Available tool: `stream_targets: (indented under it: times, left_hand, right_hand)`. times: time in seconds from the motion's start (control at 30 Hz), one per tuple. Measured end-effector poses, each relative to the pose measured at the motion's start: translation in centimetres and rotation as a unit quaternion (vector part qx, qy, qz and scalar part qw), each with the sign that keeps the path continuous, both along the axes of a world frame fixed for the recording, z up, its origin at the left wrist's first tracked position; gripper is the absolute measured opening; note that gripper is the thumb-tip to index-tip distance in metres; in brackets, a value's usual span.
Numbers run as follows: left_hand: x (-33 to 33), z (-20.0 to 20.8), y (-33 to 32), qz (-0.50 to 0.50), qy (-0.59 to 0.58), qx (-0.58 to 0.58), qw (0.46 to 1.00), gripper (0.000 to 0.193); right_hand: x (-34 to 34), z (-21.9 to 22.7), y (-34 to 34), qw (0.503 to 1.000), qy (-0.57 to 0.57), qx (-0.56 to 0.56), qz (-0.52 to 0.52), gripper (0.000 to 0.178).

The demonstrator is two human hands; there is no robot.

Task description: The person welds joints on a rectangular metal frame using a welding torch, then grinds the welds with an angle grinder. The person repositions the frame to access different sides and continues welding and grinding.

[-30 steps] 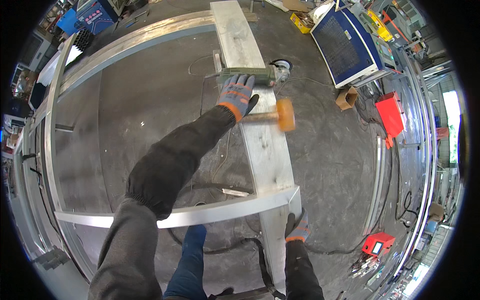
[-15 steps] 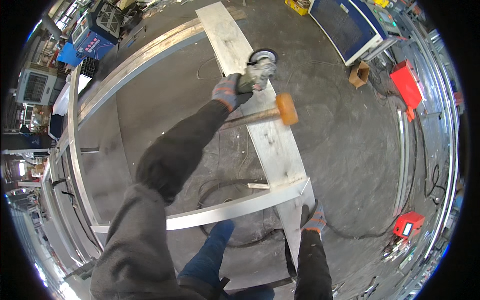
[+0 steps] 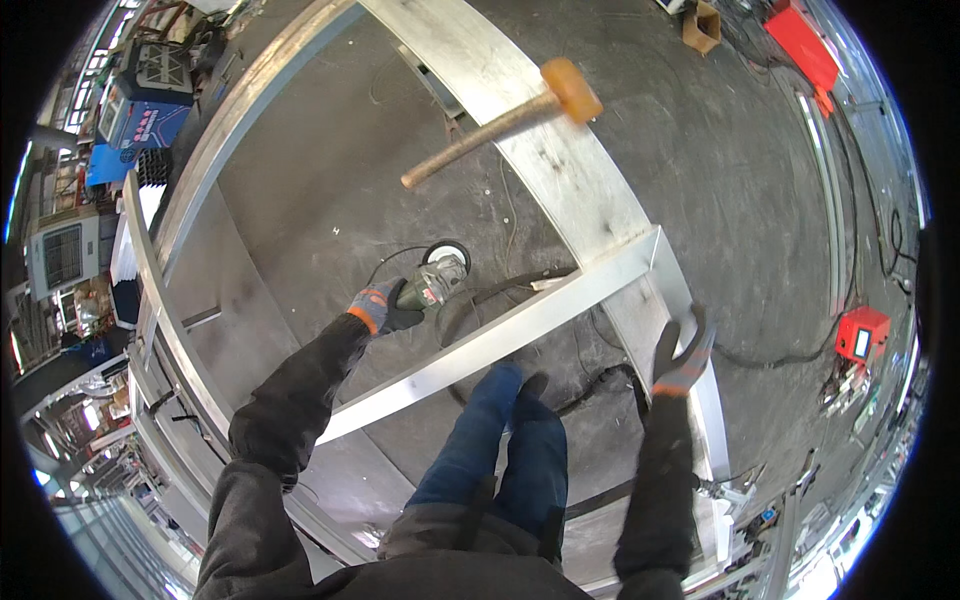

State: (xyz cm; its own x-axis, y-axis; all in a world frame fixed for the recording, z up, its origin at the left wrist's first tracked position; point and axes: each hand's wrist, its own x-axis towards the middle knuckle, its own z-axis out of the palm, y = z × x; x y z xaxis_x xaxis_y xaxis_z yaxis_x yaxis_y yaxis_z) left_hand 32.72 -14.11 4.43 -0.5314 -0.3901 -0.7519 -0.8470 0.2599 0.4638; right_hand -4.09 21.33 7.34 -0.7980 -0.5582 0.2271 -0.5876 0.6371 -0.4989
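Grinder (image 3: 436, 284) is gripped in your left hand (image 3: 384, 306); your right hand (image 3: 684, 352) is spread, maybe touching the beam (image 3: 588, 192). Far along it lies a mallet (image 3: 572, 92).

The left grip (image 3: 384, 307) holds an angle grinder (image 3: 437, 283), and a mallet (image 3: 520, 117) lies across a pale beam (image 3: 575, 178)

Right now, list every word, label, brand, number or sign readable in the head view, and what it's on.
No text clear enough to quote.
Blue machine, left edge: pale characters, too small and warped to read.
Angle grinder in the left hand: reddish marking, too blurred.
Red box, right: pale panel, nothing legible.
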Motion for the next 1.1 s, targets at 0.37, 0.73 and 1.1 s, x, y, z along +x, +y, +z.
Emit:
stream_targets:
  times: [0.37, 0.73, 1.1]
  left_hand:
    - [-2.3, -16.4, 7.0, -0.22, 0.035, -0.061, 0.973, 0.055]
    - [-2.7, -16.2, 8.3, -0.019, 0.079, 0.107, 0.991, 0.049]
    - [-3.2, 8.9, 15.5, 0.104, 0.296, -0.095, 0.945, 0.023]
  right_hand:
    - [28.3, -15.8, -6.4, 0.286, -0.858, -0.274, -0.327, 0.047]
    - [30.3, -19.9, -8.6, 0.349, -0.795, -0.428, -0.251, 0.045]
    - [24.6, -1.7, 12.5, 0.509, -0.741, -0.377, -0.222, 0.037]
